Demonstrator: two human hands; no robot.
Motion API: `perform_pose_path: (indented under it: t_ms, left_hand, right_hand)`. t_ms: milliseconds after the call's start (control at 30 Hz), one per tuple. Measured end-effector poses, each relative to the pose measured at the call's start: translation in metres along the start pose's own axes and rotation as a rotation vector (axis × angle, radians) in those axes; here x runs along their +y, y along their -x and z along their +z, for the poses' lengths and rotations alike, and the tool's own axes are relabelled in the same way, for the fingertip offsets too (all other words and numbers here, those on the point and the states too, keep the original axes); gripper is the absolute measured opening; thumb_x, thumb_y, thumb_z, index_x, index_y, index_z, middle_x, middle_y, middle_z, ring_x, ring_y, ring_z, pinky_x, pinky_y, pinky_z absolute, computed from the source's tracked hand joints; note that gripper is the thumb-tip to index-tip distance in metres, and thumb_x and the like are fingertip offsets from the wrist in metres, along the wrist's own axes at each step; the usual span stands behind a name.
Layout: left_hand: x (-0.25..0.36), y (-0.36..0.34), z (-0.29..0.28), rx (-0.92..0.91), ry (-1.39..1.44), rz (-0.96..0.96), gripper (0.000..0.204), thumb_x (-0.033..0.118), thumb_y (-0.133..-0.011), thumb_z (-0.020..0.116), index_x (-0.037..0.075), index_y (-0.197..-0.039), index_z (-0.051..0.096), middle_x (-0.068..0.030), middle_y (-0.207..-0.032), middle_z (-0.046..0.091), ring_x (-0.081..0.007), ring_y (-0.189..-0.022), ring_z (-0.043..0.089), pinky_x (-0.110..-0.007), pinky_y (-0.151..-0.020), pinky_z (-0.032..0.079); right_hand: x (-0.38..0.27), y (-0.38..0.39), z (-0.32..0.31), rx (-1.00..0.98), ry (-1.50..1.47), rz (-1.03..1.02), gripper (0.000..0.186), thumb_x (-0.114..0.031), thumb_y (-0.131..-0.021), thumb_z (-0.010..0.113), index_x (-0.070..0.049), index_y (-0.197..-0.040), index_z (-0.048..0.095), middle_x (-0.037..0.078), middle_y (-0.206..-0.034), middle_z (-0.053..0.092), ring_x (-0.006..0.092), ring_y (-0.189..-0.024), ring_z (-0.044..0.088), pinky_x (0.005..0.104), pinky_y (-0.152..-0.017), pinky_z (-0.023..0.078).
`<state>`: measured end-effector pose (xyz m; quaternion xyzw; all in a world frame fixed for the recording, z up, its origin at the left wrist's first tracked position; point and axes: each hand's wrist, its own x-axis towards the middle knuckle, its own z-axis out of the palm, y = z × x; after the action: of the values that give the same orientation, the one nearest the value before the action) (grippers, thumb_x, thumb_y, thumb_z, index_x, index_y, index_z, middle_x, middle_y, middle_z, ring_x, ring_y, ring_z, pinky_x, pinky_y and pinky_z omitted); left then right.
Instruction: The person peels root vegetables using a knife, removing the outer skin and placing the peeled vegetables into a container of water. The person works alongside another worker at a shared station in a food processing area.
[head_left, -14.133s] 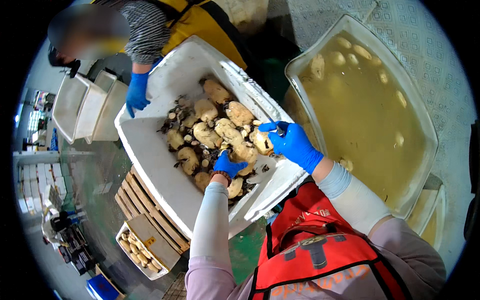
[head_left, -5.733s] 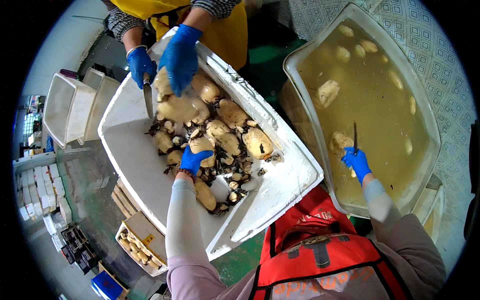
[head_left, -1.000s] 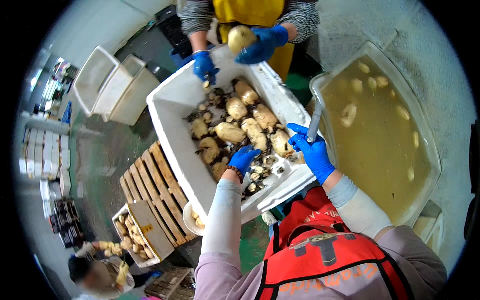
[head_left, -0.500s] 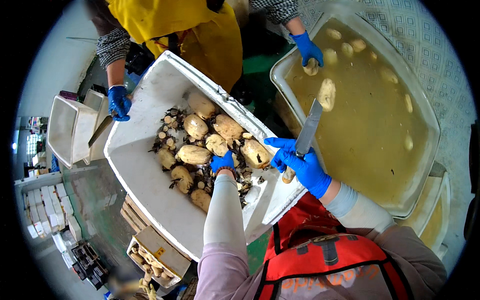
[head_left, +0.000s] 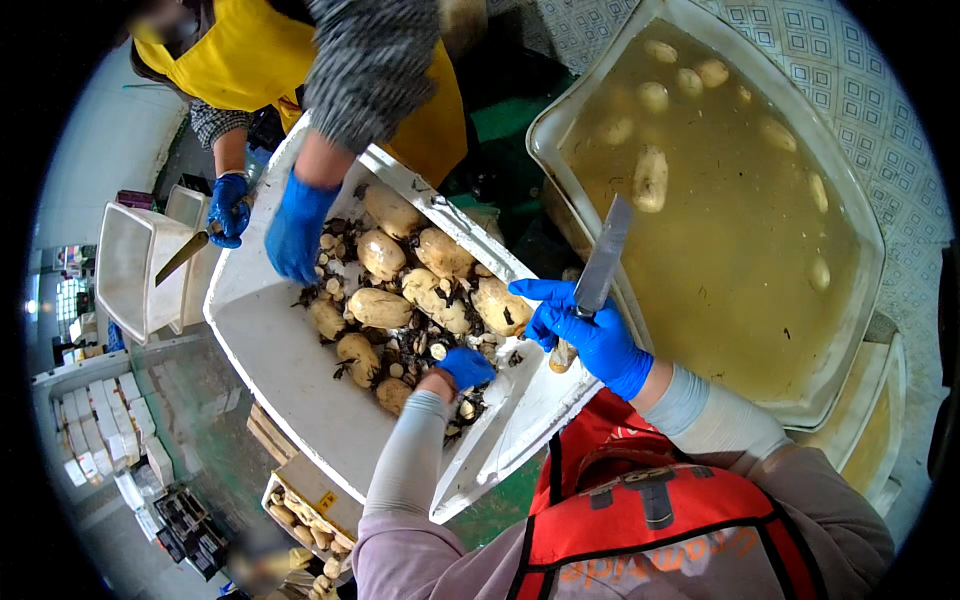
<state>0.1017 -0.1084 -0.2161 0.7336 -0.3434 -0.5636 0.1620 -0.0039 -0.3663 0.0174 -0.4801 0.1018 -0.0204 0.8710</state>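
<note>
Inside the white foam box (head_left: 250, 310) lie several plump, pale lotus root pieces (head_left: 380, 308) among dark trimmings and cut ends (head_left: 438, 352). My left hand (head_left: 466, 368), in a blue glove, reaches down onto the trimmings near the box's close side; its fingertips are hard to make out. Over the box's right edge, my blue-gloved right hand (head_left: 605, 350) grips a knife (head_left: 604, 255) by its handle, blade pointing up and away, index finger stretched across it.
Opposite me, a person in a yellow apron (head_left: 240, 55) dips one gloved hand (head_left: 300, 230) into the box and holds another knife (head_left: 182, 256). A tub of murky water (head_left: 720, 270) with floating lotus roots stands right. White bins (head_left: 130, 270) and a crate of roots (head_left: 310, 515) are left.
My left hand has moved nearer to me and slightly right, off the middle roots. The other person's hand has swung from the tub into the box. My knife hand has barely shifted.
</note>
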Motion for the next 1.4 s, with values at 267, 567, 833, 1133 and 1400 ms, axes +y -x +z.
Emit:
perform_pose_path:
  t_ms: [267,567,833,1133,1400]
  left_hand:
    - [0.056,0.013,0.043,-0.025,-0.196,-0.291,0.056,0.031,-0.070,0.061,0.006,-0.120,0.052,-0.0182,-0.124,0.049,-0.0338,-0.113,0.048,-0.039,-0.095,0.040]
    - [0.037,0.029,0.015,0.020,-0.368,-0.209,0.035,0.032,-0.071,0.051,0.008,-0.092,0.065,-0.0122,-0.105,0.061,-0.0347,-0.092,0.057,-0.041,-0.080,0.047]
    - [0.096,0.112,-0.050,0.378,1.195,-0.019,0.023,0.002,-0.076,0.060,-0.001,-0.099,0.060,-0.0085,-0.088,0.063,-0.0181,-0.080,0.061,-0.029,-0.071,0.050]
    - [0.262,0.076,-0.091,0.630,1.029,0.573,0.025,0.011,-0.086,0.058,0.001,-0.108,0.056,-0.0050,-0.096,0.061,-0.0123,-0.086,0.057,-0.024,-0.076,0.044]
    - [-0.021,-0.002,-0.068,1.384,1.167,-0.219,0.014,0.018,-0.079,0.064,0.004,-0.082,0.064,0.0010,-0.067,0.057,-0.0086,-0.054,0.045,-0.025,-0.049,0.036]
  right_hand:
    - [0.004,0.005,-0.002,0.008,0.059,-0.043,0.034,-0.011,-0.088,0.053,0.001,-0.120,0.051,0.001,-0.075,0.054,0.0090,-0.069,0.050,0.0241,-0.066,0.043]
    - [0.005,0.006,-0.006,-0.008,0.104,-0.042,0.033,-0.013,-0.088,0.054,-0.002,-0.119,0.052,0.002,-0.080,0.058,0.0086,-0.070,0.051,0.0241,-0.065,0.045]
    - [0.004,0.002,-0.004,0.025,0.170,0.001,0.033,-0.018,-0.091,0.050,-0.006,-0.121,0.052,0.007,-0.102,0.059,0.0120,-0.089,0.055,0.0281,-0.076,0.048]
    - [-0.022,-0.020,-0.068,0.089,-0.642,0.034,0.042,-0.022,-0.092,0.043,-0.006,-0.130,0.040,0.012,-0.125,0.049,0.0237,-0.114,0.047,0.0368,-0.099,0.037]
    - [0.048,0.052,-0.281,0.708,-0.453,-0.006,0.039,-0.019,-0.088,0.051,-0.004,-0.123,0.048,0.010,-0.122,0.052,0.0223,-0.110,0.051,0.0353,-0.096,0.039]
